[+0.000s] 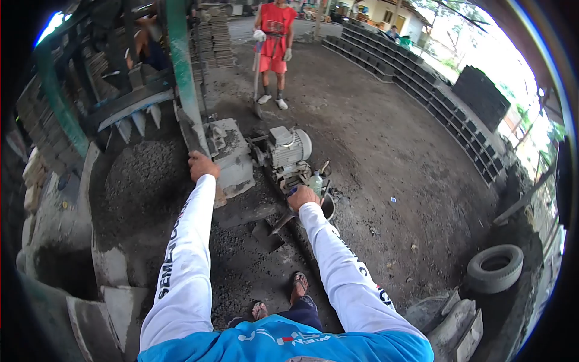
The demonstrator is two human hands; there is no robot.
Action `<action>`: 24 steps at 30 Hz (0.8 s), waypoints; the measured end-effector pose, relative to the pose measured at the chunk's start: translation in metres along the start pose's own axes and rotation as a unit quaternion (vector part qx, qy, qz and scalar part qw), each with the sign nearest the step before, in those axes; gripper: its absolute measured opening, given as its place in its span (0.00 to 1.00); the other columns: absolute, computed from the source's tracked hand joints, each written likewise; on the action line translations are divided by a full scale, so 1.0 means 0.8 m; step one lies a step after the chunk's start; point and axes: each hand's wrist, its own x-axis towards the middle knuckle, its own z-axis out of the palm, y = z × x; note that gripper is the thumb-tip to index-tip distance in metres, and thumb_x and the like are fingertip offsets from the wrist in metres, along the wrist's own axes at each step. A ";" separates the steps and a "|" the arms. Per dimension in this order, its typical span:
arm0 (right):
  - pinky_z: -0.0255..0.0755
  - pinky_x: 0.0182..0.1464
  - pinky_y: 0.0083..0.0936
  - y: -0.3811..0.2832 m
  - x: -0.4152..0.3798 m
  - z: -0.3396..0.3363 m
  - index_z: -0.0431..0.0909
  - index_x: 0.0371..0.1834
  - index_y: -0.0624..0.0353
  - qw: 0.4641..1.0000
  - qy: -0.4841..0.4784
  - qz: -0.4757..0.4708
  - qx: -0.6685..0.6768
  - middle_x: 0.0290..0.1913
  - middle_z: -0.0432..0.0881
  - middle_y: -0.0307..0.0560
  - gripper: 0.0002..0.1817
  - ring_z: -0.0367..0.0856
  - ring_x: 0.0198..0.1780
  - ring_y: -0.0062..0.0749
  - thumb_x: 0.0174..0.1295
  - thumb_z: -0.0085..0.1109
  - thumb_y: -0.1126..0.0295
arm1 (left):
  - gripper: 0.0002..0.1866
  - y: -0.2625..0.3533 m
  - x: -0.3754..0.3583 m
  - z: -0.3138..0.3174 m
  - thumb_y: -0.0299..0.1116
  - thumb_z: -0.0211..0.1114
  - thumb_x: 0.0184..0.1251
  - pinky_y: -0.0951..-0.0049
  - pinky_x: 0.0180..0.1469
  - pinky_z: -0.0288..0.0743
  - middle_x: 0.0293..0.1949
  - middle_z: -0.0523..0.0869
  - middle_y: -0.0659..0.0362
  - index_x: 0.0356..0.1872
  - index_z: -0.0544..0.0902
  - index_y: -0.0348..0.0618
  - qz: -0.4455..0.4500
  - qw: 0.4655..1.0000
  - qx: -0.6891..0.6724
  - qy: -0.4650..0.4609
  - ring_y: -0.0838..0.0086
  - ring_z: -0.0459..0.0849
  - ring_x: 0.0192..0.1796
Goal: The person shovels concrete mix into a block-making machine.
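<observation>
My left hand (202, 166) is closed on the edge of the machine frame, at the foot of a green post (186, 72). To its left, a heap of dark grey gravelly mix (145, 172) lies in the trough. My right hand (303, 198) is closed in a fist, apparently around the top of a shovel handle. The shovel blade (268, 236) rests on the gritty ground below it. Just behind that hand stand a clear bottle (316, 182) and a bucket (328, 207), both partly hidden. A grey electric motor (291, 148) sits beyond.
A person in red (276, 27) stands ahead with a long-handled tool (256, 75). A concrete block (231, 158) sits beside the motor. Rows of dark blocks (422, 81) line the right side. A tire (494, 269) lies at lower right. Another person is partly visible behind the machine.
</observation>
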 end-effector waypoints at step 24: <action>0.82 0.47 0.40 0.060 -0.012 0.005 0.87 0.39 0.65 0.997 -0.068 -0.036 -0.006 0.41 0.87 0.59 0.16 0.88 0.47 0.50 0.51 0.60 0.66 | 0.45 0.004 -0.009 0.007 0.40 0.66 0.65 0.53 0.57 0.81 0.62 0.71 0.38 0.73 0.49 0.30 0.021 0.999 0.041 0.007 0.47 0.81 0.58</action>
